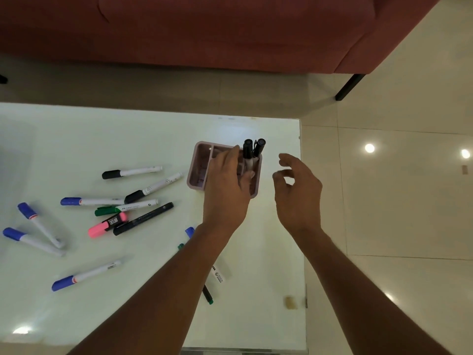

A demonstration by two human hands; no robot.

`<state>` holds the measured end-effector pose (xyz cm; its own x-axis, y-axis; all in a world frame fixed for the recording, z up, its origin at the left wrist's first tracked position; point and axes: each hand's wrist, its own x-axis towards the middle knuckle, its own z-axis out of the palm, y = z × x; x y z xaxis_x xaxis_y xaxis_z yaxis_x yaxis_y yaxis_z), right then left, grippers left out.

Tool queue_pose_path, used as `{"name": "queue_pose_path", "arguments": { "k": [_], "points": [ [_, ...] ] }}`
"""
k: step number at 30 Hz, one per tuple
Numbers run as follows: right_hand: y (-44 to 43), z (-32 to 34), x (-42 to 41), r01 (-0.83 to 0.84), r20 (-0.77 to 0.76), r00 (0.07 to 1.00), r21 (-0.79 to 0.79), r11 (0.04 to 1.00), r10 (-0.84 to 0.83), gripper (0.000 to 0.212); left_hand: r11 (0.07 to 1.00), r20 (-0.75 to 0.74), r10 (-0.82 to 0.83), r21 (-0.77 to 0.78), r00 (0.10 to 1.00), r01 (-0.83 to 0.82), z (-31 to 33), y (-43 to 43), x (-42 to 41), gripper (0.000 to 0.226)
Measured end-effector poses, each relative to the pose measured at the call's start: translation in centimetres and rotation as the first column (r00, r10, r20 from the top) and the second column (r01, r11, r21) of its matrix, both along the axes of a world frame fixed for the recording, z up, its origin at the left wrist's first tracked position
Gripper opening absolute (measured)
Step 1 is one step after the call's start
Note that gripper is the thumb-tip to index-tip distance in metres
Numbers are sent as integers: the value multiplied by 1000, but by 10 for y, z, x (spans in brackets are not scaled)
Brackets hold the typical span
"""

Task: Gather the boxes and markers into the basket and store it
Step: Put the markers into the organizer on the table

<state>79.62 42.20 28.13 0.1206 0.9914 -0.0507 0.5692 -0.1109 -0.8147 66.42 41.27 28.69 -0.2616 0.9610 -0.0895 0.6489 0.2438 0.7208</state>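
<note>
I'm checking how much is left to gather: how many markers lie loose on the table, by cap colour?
Blue-capped markers: 5, one partly hidden
Black-capped markers: 3
Green-capped markers: 2, one mostly hidden
Pink highlighter: 1
Total: 11

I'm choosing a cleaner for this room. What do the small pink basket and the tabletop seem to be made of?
Basket: probably moulded plastic with a matte mauve finish, judging by its thin, even walls, rounded corners and built-in dividers. Tabletop: likely glass or a high-gloss panel, pale white-green. It mirrors ceiling lights, and its near edge looks translucent.
</note>
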Motion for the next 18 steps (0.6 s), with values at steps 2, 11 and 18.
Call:
{"name": "queue_pose_path", "arguments": {
  "k": [2,11,18],
  "points": [
    [-22,-3,-1,67,-16,998,13,998,-67,32,999,7,33,21,999,-33,-1,-13,-4,47],
    [-123,-35,-54,-247,62,949,-468,848,310,29,905,-107,412,-72,905,-420,-30,-139,-22,12],
    [-130,-42,-94,-385,248,777,-542,748,579,26,768,-149,461,-425,875,-478,-47,-181,-23,27]
  ]
}}
